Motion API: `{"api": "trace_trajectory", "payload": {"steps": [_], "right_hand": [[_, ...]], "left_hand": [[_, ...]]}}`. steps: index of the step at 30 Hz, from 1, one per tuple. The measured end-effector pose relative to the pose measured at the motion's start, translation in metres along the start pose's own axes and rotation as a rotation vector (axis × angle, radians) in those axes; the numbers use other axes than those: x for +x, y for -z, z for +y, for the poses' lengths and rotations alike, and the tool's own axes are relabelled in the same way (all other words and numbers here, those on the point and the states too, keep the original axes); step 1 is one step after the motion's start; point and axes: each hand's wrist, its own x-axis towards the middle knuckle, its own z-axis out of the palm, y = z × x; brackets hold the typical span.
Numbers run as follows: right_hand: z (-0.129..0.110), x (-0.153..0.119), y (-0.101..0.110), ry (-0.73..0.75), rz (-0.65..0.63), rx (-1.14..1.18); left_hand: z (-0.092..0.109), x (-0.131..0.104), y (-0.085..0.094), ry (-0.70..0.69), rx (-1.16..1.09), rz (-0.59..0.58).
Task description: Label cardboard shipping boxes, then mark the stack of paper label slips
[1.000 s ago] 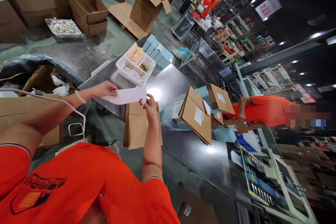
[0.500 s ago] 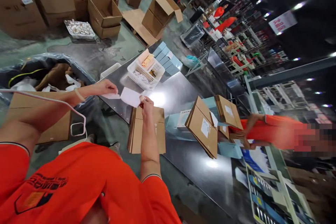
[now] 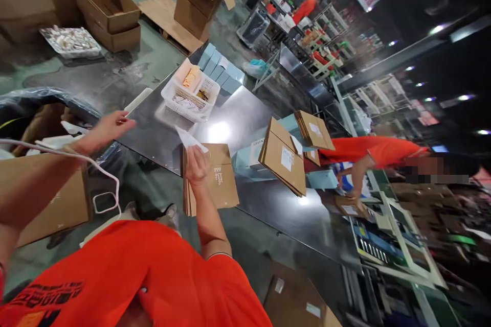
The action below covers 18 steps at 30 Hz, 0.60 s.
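My right hand point(image 3: 197, 164) is closed on a white paper sheet point(image 3: 185, 138), whose pointed end sticks up past the fingers. Just below and behind that hand is a stack of flattened brown cartons point(image 3: 222, 181) with printed lettering, leaning at the metal table's edge. My left hand point(image 3: 111, 130) reaches out between the table and the lined bin, fingers stretched and no paper visible in them. Beyond my hands, a white basket point(image 3: 180, 107) holds an orange-wrapped item and small papers.
The plastic-lined bin point(image 3: 49, 94) holds brown and white scraps. Pale blue boxes point(image 3: 222, 69) sit behind the basket. More folded cartons point(image 3: 286, 161) lie to the right, where a co-worker in orange point(image 3: 368, 150) bends over the table. A white cable point(image 3: 95, 163) crosses at left.
My left hand has moved left, away from the right, and the white piece it held no longer shows in it. My right hand has turned its sheet upright, lower over the cartons.
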Motion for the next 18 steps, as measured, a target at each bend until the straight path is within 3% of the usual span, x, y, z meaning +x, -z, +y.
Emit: {"api": "trace_trajectory", "payload": {"steps": [2, 4, 6, 9, 11, 15, 18], "right_hand": [[-0.001, -0.017, 0.013, 0.057, -0.171, -0.088], [-0.002, -0.036, 0.028, 0.102, -0.303, -0.145], [-0.003, -0.055, 0.045, 0.117, -0.369, -0.165], [0.000, -0.079, 0.083, 0.121, -0.413, -0.129], [0.005, -0.089, 0.122, 0.106, -0.322, -0.048], [0.022, -0.092, 0.227, 0.039, 0.111, 0.106], [0.040, -0.093, 0.312, 0.016, 0.148, 0.119]], "left_hand": [[0.012, -0.008, -0.061, 0.054, -0.145, -0.205], [0.024, -0.015, -0.113, 0.096, -0.275, -0.326], [0.036, -0.021, -0.152, 0.072, -0.334, -0.352], [0.053, -0.034, -0.194, -0.020, -0.334, -0.354], [0.066, -0.049, -0.221, -0.064, -0.272, -0.414], [0.091, -0.093, -0.293, -0.222, 0.010, -0.577], [0.108, -0.131, -0.358, -0.288, 0.124, -0.706]]}}
